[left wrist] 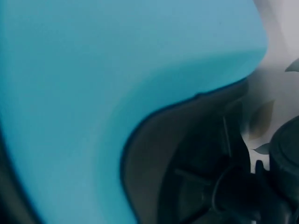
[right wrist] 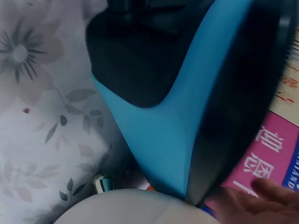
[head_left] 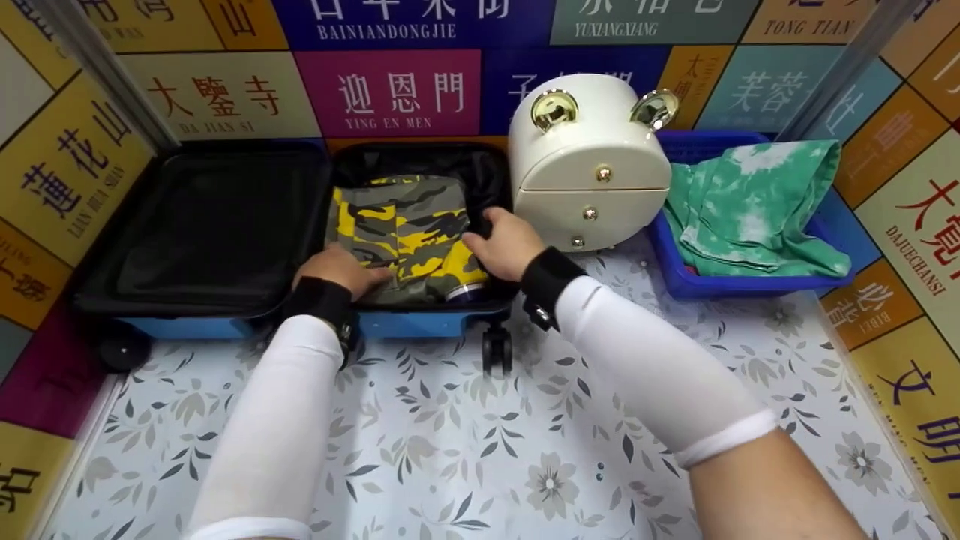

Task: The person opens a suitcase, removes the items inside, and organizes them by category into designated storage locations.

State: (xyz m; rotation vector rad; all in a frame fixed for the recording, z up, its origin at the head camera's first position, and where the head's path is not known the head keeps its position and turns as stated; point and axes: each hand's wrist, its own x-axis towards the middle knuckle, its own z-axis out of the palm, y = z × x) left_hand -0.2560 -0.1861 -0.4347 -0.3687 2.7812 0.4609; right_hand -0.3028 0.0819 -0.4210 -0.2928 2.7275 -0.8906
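A folded camouflage garment (head_left: pixel 409 232) in grey, black and yellow lies in the right half of an open suitcase (head_left: pixel 412 324) with a blue shell and black lining. My left hand (head_left: pixel 337 270) rests at the garment's lower left, its thumb stretched across the cloth. At the right edge, my right hand (head_left: pixel 510 244) touches the cloth with thumb and fingers apart; part of that hand (right wrist: pixel 257 205) shows in the right wrist view. Below the garment's right corner pokes out a dark round end with a pale rim (head_left: pixel 466 292), its kind unclear. The left wrist view shows only the blue shell (left wrist: pixel 93 93) and a wheel.
The suitcase's other half (head_left: pixel 217 225) lies to the left. A white drawer box (head_left: pixel 592 165) with gold round ears stands right of the suitcase. Beyond it, a blue basket (head_left: pixel 750 286) holds a green-and-white cloth (head_left: pixel 757 210). Patterned walls enclose the flowered tabletop (head_left: pixel 450 450).
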